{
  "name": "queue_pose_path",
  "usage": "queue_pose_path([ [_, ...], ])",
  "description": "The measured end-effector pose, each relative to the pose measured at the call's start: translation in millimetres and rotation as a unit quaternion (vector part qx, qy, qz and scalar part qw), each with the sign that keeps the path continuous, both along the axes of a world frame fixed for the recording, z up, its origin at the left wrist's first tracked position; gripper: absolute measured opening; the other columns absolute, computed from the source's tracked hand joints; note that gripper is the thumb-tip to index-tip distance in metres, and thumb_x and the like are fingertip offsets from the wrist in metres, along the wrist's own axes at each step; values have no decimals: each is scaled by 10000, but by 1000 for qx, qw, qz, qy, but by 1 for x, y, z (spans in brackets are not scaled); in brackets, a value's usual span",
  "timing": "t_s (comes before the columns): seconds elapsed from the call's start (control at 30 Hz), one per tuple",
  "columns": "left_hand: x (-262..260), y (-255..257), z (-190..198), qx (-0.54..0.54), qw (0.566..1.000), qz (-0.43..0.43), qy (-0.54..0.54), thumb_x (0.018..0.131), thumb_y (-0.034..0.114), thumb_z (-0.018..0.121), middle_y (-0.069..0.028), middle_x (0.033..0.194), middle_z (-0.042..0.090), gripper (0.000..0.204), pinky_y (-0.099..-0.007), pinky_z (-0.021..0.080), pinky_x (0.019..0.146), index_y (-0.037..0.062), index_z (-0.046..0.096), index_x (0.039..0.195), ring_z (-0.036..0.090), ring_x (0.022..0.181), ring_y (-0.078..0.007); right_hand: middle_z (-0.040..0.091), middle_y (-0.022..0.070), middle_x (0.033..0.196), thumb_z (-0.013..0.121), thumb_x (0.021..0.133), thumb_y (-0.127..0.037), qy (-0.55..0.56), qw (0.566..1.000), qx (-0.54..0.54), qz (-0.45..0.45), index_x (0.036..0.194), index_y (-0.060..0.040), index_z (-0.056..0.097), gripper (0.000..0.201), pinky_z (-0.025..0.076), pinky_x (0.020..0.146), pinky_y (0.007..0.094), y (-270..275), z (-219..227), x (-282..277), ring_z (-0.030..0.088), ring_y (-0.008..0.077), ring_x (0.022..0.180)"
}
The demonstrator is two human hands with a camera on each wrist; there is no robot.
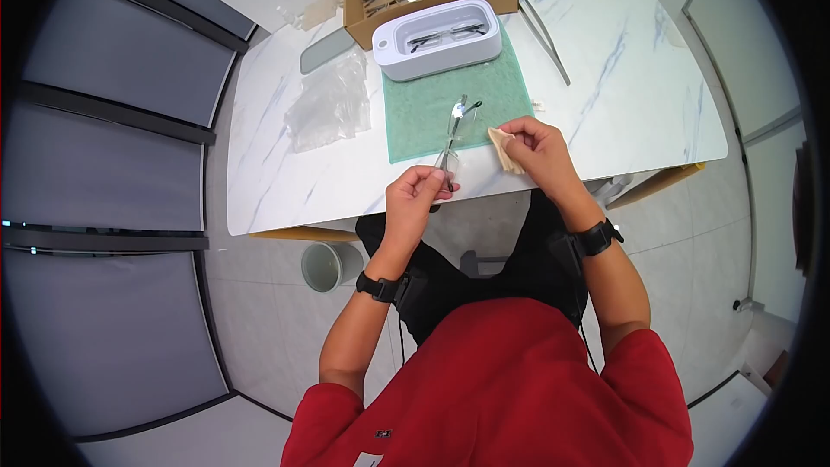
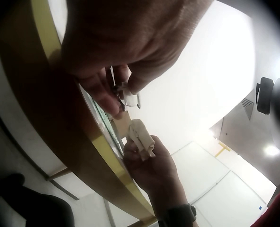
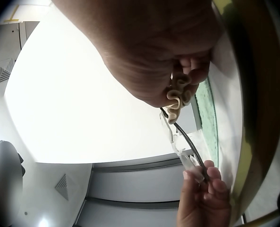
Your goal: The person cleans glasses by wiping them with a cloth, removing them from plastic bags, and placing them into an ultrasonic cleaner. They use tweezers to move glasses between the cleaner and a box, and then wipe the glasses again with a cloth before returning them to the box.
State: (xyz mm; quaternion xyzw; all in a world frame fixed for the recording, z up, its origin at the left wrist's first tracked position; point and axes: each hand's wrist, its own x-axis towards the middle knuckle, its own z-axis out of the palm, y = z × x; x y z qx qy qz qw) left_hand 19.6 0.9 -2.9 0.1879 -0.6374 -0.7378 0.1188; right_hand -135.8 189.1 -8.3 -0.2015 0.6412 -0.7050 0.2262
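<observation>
Fingers [image 1: 431, 180] pinch glasses [image 1: 456, 122], marbled tabletop [image 1: 622, 95], grey floor [image 1: 679, 264]

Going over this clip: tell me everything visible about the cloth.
The cloth is cream to beige, thin and soft-looking, with no print discernible. It is bunched into several layers, its edge curling in wavy folds in the right wrist view. The right grip pinches it between thumb and fingers, up near the table's front edge. In the head view it sits right of the glasses, with a gap between.
</observation>
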Motion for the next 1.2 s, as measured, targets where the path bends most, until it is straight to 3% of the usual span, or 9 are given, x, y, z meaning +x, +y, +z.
queue_pose_path([
  [1.2, 1, -1, 0, 5, 1000, -8, 5, 1023, 122, 606, -116, 976, 708, 172, -289, 594, 782, -43, 653, 1037, 726, 903, -206, 680, 9, 871, 654, 927, -46, -21, 1000, -12, 9, 1101, 50, 677, 200, 474, 660, 191, 1, 2, -1, 585, 24, 741],
])
